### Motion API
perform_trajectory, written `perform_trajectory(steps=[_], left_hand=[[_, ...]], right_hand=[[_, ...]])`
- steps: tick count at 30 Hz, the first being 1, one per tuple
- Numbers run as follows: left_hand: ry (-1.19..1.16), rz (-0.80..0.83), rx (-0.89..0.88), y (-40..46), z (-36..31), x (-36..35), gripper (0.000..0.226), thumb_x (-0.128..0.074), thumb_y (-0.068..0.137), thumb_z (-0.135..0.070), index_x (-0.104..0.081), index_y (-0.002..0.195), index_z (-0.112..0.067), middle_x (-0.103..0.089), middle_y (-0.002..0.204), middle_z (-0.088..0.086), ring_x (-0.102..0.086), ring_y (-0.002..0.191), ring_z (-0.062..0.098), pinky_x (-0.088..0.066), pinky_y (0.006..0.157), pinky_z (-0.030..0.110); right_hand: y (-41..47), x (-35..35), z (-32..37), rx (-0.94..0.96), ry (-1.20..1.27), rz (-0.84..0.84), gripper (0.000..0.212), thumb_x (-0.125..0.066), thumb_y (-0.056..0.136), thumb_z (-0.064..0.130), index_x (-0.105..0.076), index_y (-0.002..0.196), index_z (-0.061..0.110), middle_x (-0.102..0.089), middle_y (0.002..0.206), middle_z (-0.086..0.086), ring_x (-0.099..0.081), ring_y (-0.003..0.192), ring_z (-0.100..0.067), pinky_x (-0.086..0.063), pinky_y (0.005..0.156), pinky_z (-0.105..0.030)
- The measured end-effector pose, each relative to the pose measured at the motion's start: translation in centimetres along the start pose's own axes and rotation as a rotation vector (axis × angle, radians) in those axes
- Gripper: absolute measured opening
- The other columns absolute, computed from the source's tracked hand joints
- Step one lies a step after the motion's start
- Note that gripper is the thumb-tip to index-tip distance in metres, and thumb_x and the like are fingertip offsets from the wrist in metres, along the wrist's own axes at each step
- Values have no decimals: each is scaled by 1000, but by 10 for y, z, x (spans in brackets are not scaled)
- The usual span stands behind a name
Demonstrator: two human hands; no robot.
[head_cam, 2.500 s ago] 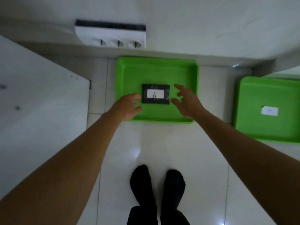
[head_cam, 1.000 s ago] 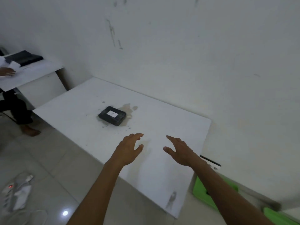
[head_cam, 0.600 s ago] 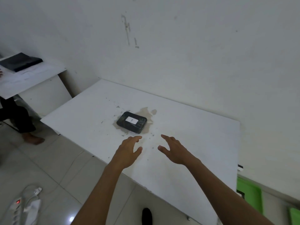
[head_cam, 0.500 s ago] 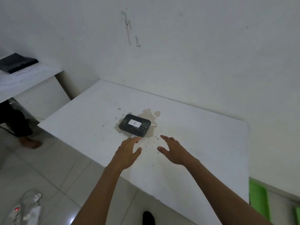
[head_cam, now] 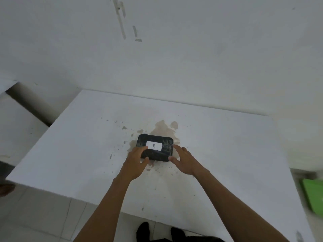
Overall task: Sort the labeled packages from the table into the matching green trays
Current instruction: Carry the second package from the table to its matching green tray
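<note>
A black wrapped package (head_cam: 167, 152) with a white label reading "B" lies flat in the middle of the white table (head_cam: 227, 145), on a brown stain. My left hand (head_cam: 135, 160) holds its left end, fingers over the top and thumb at the near edge. My right hand (head_cam: 183, 159) clasps its right end, with fingertips on the right edge and the thumb at the near right corner. A slice of one green tray (head_cam: 314, 196) shows on the floor at the far right, past the table's corner.
The table stands against a white wall, its near edge just in front of my black-socked feet (head_cam: 143, 231). A second white table (head_cam: 14, 123) stands to the left across a dark gap. Another person's foot (head_cam: 5, 188) shows at the left edge.
I have turned from the green tray holding package A to the table. Both hands moved forward from hovering short of the black package and now rest on its two ends.
</note>
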State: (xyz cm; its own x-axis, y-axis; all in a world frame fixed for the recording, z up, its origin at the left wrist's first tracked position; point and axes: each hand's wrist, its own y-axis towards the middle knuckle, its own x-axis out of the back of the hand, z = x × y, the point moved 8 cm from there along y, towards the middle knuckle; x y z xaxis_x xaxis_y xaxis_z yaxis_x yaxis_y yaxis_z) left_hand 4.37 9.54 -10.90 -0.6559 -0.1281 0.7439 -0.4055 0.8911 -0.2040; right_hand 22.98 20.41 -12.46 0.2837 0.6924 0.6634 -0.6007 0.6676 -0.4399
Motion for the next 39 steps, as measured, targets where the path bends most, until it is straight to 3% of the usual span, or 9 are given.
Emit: perform_trajectory(steps=[5,10,14,18,21,25,28,34,39], left_hand=[[11,52,-80,39,27,4,50,-60,97,-23,-44,144,-17,-43,150,11,-46,135,30,-45,111,43],[22,156,-28,69,60,-10,75,-56,98,-34,-13,158,-22,-21,164,8,-30,147,31,-36,117,49],[110,188,-12,81,69,-22,84,-54,96,-46,-5,159,-23,-30,159,11,-39,140,34,-37,113,52],[-69,157,32,85,65,-18,82,-58,96,-41,-8,159,-24,-34,152,14,-45,134,33,-45,105,46],[-162,105,22,87,55,-9,71,-55,97,-43,-19,156,-25,-36,147,13,-47,130,30,-47,94,34],[-286,105,-11,91,36,-1,61,-51,97,-47,-26,151,-31,-41,140,12,-50,125,28,-53,89,34],[-403,174,-28,93,19,2,57,-49,98,-47,-25,149,-39,-44,144,8,-56,119,25,-61,85,40],[-579,269,-197,85,-26,6,50,-53,97,-45,-28,137,-62,-50,138,-7,-62,111,8,-63,76,31],[-611,350,-300,66,-69,-6,52,-55,96,-45,-28,135,-66,-51,130,-23,-66,105,-1,-61,72,24]], right_hand=[[27,-13,5,-128,104,-115,75,-51,100,49,-12,161,27,-33,158,-13,-44,139,-37,-43,111,-54],[45,-24,-3,-243,188,-218,80,-53,99,49,-8,161,29,-37,154,-15,-44,138,-37,-42,109,-58],[50,-28,-8,-295,188,-287,80,-56,96,50,-13,160,30,-44,149,-13,-47,133,-36,-44,104,-54],[54,-29,-7,-296,249,-315,77,-62,96,42,-20,158,26,-45,149,-13,-48,132,-35,-46,105,-51],[49,-20,-7,-267,387,-408,66,-62,96,40,-30,152,28,-50,140,-14,-53,126,-33,-51,102,-51],[36,-7,-2,-254,678,-502,43,-54,102,37,-35,141,35,-60,127,-16,-67,102,-29,-65,73,-46],[25,5,4,-192,806,-528,42,-51,104,33,-34,143,39,-62,129,-12,-71,100,-29,-62,62,-36],[-21,35,5,-59,863,-667,49,-55,102,35,-36,147,39,-62,132,-5,-71,104,-20,-64,73,-29],[-71,51,-8,-61,856,-784,49,-55,102,36,-36,147,40,-62,130,-2,-70,105,-18,-62,70,-25]])
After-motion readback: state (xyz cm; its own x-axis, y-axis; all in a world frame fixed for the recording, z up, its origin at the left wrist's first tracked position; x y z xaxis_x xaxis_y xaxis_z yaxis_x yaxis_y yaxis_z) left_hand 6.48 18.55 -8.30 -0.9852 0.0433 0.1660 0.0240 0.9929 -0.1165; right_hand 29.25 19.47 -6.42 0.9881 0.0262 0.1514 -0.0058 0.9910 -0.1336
